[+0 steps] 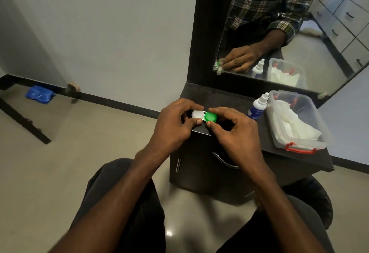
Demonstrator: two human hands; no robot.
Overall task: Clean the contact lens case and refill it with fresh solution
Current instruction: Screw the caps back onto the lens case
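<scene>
Both hands grip the contact lens case (204, 116) at the cabinet's (259, 152) front-left corner: left hand (175, 124) steadying the white cap (196, 114), right hand (233, 132) pinching the green cap (210, 117). Probably unscrewing; next, twist it off.

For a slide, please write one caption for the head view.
Both hands hold a lens case, white and green caps on.

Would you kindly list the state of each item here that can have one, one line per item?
Contact lens case: resting on the cabinet top, held by both hands.
White cap: on the case.
Green cap: on the case, right fingers around it.
Solution bottle: upright, capped, untouched.
Plastic box: lid off, white tissue inside.
Left hand: grip shut on the case.
Right hand: grip shut on the green cap.
</scene>
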